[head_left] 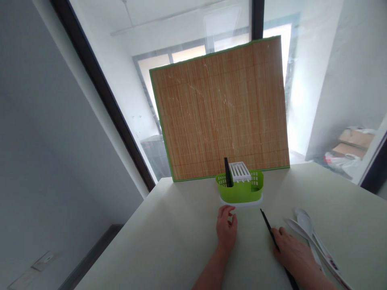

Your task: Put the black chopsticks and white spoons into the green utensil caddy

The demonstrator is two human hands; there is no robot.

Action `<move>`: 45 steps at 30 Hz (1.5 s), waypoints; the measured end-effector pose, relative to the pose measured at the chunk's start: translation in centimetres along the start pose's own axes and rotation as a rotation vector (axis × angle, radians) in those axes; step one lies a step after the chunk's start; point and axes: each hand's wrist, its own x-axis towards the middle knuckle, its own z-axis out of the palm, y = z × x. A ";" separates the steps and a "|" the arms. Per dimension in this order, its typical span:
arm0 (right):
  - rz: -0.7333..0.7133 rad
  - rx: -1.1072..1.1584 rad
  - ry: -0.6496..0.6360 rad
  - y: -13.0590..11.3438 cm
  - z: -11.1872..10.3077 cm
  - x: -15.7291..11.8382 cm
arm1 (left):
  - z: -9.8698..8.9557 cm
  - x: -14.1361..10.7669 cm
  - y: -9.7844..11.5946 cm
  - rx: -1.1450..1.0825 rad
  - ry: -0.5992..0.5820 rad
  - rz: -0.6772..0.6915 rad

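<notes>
Black chopsticks (267, 222) lie under my right hand (288, 245), whose fingers are closed around them near the tabletop. Their thin tips point toward a green utensil caddy (238, 195) with a white base and a white slotted piece (240, 172). More black chopsticks (227, 173) stand upright in the caddy's left compartment. Just in front of the caddy is my left hand (226, 227), fingers loosely curved and apart, with nothing in it. Several white spoons (305, 223) lie crossed on the table to the right of my right hand.
A bamboo mat (222, 108) with green edging leans upright against the window behind the caddy. The pale table (169, 233) extends to both sides. A grey wall (60, 141) is at the left. Cardboard boxes and a plastic bag (347, 163) sit beyond the glass at the right.
</notes>
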 end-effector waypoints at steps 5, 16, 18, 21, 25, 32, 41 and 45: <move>-0.022 -0.078 0.015 -0.9 -0.2 0.3 | 0.0 0.1 -0.3 0.003 -0.012 -0.029; -0.086 0.066 0.045 -1.6 -1.2 1.1 | -0.2 0.1 0.1 -0.031 0.013 -0.055; -0.128 0.231 0.042 -1.6 -2.8 1.7 | -0.2 0.2 -0.2 -0.047 0.023 -0.076; -0.258 0.540 0.110 -2.3 -5.4 2.6 | 0.0 0.2 -0.7 -0.078 0.032 -0.133; -0.304 0.820 0.228 -3.9 -6.1 3.6 | 0.2 0.1 -1.0 -0.109 0.023 -0.164; -0.353 0.900 0.223 -5.4 -2.7 4.5 | -0.5 0.0 0.1 -0.169 0.013 -0.135; -0.400 0.950 0.220 -5.6 -0.4 4.5 | -0.6 -1.1 2.8 -0.189 -0.059 0.028; -0.399 0.965 0.222 -5.7 0.2 4.3 | -0.6 -0.6 3.2 -0.183 -0.056 -0.012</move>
